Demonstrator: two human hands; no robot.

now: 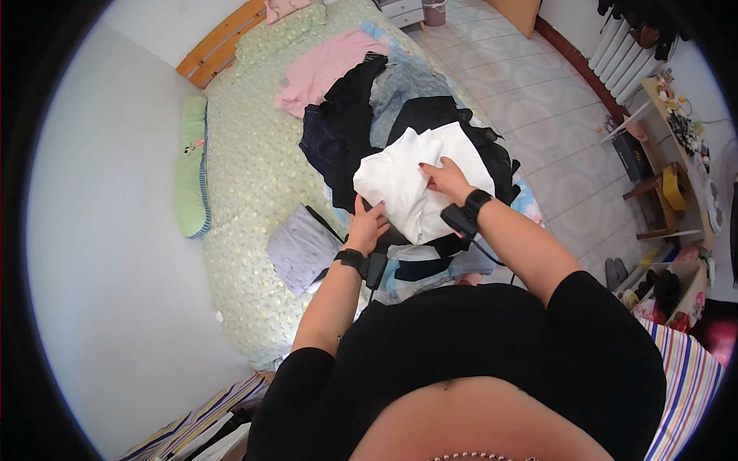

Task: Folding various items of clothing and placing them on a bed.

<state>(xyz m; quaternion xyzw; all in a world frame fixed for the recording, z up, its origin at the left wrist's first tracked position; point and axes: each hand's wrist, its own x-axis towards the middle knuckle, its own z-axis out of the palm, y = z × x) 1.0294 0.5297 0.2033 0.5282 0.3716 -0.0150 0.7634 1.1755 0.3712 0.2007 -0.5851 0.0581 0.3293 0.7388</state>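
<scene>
A white garment (398, 167), partly folded over itself, lies on a pile of dark clothes on the bed. At its lower left edge, my left hand (367, 227) takes hold of the cloth with thumb and fingers. My right hand (450, 180) grips a fold near the garment's middle, its fingertips pressed on the white fabric. What the fingers cover underneath is hidden. Black garments (424, 112) show behind and to the right of the white one. A folded grey-lilac garment (302, 248) rests on the bedsheet left of my left hand.
Pink cloth (328, 66), dark blue jeans (320, 141) and light blue denim (403, 83) lie farther up the bed (253, 190). A green cushion (192, 167) stands by the wall. On the right are a tiled floor (536, 127) and a desk (671, 115). Cables run from both wrist straps.
</scene>
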